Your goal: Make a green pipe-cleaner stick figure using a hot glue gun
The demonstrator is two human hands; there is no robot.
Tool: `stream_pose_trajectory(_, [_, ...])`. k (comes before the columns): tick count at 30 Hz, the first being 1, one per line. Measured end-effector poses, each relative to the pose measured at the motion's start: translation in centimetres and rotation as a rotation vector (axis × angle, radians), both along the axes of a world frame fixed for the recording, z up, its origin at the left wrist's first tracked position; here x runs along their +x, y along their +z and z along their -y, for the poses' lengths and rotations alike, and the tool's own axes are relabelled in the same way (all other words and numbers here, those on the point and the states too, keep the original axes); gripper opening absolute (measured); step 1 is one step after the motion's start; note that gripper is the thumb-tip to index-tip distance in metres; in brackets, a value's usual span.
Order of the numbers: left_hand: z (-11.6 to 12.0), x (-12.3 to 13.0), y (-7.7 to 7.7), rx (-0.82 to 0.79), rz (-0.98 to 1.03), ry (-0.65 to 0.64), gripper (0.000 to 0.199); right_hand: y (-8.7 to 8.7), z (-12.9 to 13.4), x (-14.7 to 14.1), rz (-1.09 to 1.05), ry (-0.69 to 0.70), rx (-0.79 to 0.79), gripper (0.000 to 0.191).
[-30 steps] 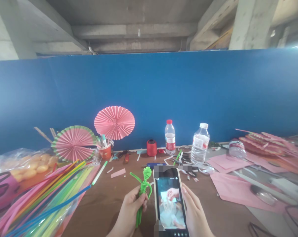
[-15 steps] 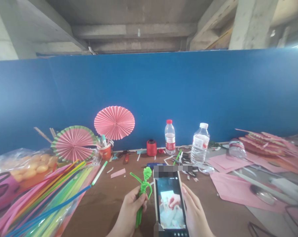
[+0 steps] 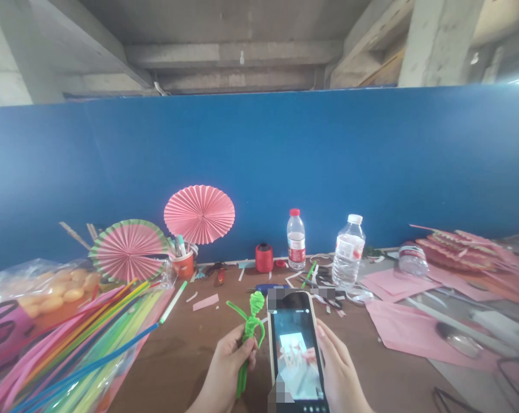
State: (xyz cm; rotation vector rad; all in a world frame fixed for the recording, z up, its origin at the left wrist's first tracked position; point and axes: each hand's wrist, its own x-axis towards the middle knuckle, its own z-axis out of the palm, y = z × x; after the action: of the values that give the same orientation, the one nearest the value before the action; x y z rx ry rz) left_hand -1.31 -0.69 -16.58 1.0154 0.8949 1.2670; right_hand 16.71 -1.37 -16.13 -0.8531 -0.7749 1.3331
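Observation:
Pinched between the thumb and fingers of my left hand point(image 3: 228, 362) is a green pipe-cleaner figure point(image 3: 255, 310). It stands upright, with a wound head, two thin arms and legs that hang below my fingers. My right hand point(image 3: 341, 367) is closed around the right side of a smartphone point(image 3: 296, 350), held upright just to the right of the figure. Its lit screen shows a picture of hands over a pale sheet. Blurred patches cover parts of the phone's top and lower left.
Bundled colored pipe cleaners point(image 3: 91, 338) lie at left, near paper fans point(image 3: 199, 213) and a pen cup point(image 3: 182, 265). Behind stand a red thread spool point(image 3: 264, 258) and water bottles point(image 3: 349, 252). Pink paper sheets point(image 3: 408, 332) and scraps cover the right. A blue partition point(image 3: 259, 149) rises behind the table.
The picture on the phone screen has changed. Both hands, the green figure and the phone stay in the same place.

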Motion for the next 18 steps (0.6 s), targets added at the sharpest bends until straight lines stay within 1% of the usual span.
stream_pose_trajectory(4, [0.0, 0.01, -0.02, -0.021, 0.006, 0.009, 0.01, -0.19, -0.04, -0.01, 0.027, -0.031, -0.011, 0.047])
stream_pose_trajectory(9, [0.03, 0.08, 0.19, -0.02, 0.004, 0.007, 0.01, 0.19, 0.13, -0.07, 0.029, 0.018, -0.017, 0.045])
stream_pose_trajectory(11, [0.1, 0.13, 0.29, -0.027, 0.002, 0.012, 0.009, 0.23, 0.14, -0.03, 0.03, 0.012, -0.016, 0.046])
stream_pose_trajectory(16, [0.25, 0.31, 0.65, -0.047, 0.011, 0.023, 0.01, 0.0, 0.03, 0.09, 0.066, -0.07, -0.03, 0.042])
stream_pose_trajectory(18, [0.28, 0.34, 0.79, -0.056, 0.017, 0.023, 0.011, 0.08, 0.04, 0.04, 0.081, -0.116, 0.009, 0.04])
